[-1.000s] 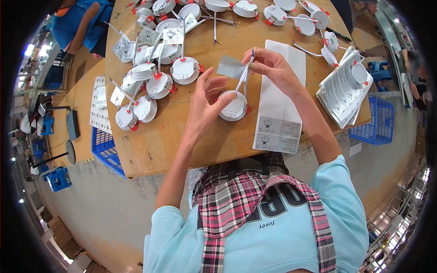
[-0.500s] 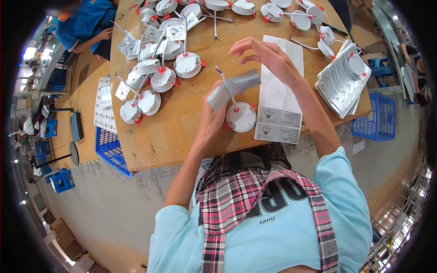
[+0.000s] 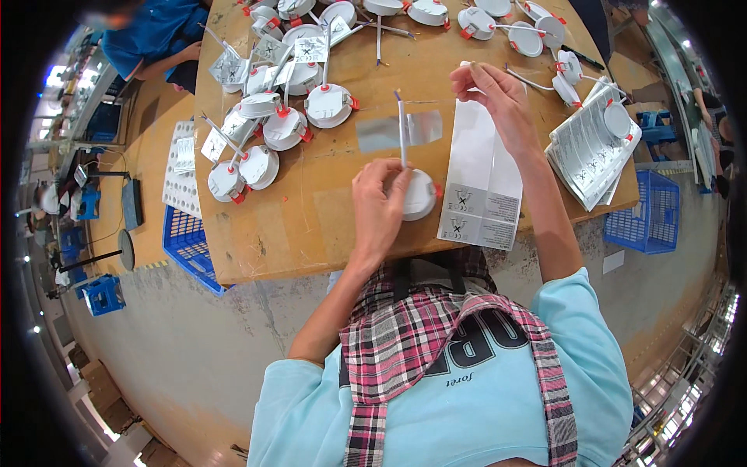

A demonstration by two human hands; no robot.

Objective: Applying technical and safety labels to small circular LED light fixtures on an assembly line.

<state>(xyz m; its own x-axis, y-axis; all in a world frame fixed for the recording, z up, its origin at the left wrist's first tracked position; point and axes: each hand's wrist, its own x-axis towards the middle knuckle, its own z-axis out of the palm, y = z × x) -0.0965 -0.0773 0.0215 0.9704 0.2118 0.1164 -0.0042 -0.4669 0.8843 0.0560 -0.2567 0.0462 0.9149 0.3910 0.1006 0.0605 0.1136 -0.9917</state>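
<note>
A round white downlight with a red clip lies by the table's near edge, its white cable standing up. My left hand is closed on the downlight's left side, thumb and forefinger at the cable's foot. Just behind, a shiny silver strip rests on the table, partly crossed by the cable. My right hand hovers over the far end of a white label sheet, which has grey printed panels at its near end. Its fingertips are pinched together; a small white bit shows there, too little to name.
Many similar downlights with cables and silver labels crowd the far and left table. At right, a stack of printed sheets carries one downlight. Blue crates stand below the table. A person in blue is at far left.
The silver strip has left my left hand and lies on the table. That hand has closed on the downlight. My right hand has shifted right, its fingers now pinched.
</note>
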